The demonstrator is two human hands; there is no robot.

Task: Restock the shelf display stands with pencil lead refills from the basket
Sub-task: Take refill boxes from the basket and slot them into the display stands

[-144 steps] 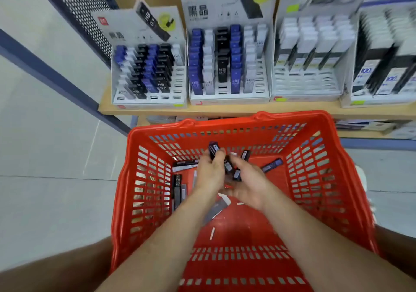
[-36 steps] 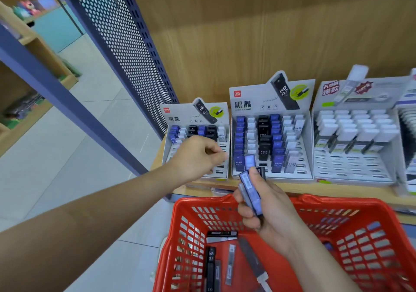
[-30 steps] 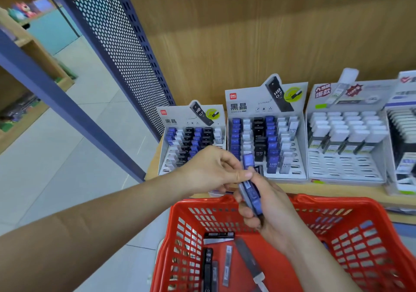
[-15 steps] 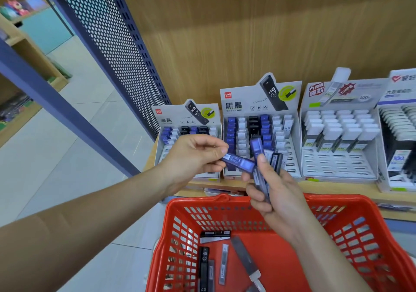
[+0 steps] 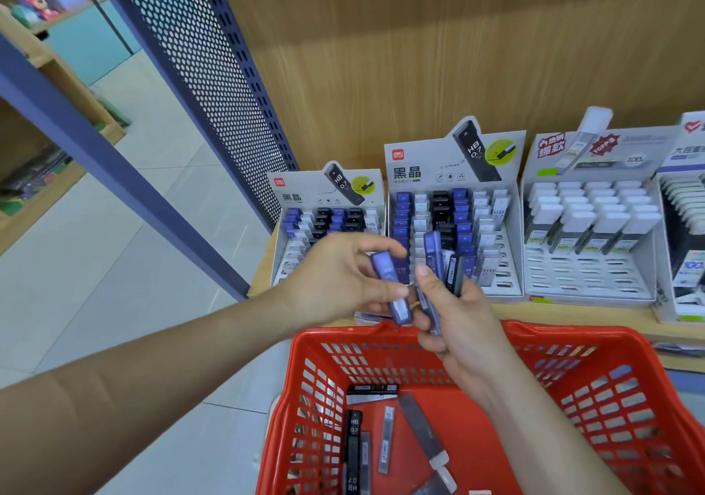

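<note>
My left hand [image 5: 335, 277] pinches one blue lead refill case [image 5: 390, 285], held upright above the far rim of the red basket [image 5: 595, 346]. Just right of it, my right hand [image 5: 457, 315] grips a bunch of refill cases [image 5: 435, 262], blue and black, fanned upward. Several more refills [image 5: 354, 449] lie on the basket floor. On the wooden shelf [image 5: 572, 315] behind the hands stand two white display stands, the left stand [image 5: 328, 193] and the middle stand [image 5: 423, 168], each holding rows of blue, black and white refills.
To the right stand a third display [image 5: 591, 220] of white-capped refills and a fourth [image 5: 686, 243] cut off by the frame edge. A blue perforated panel [image 5: 213, 75] borders the shelf on the left, with tiled floor [image 5: 114, 266] beyond it.
My left hand took one blue case from the bunch in my right hand and turned it from lying sideways to upright. Before that, both hands rose out of the basket.
</note>
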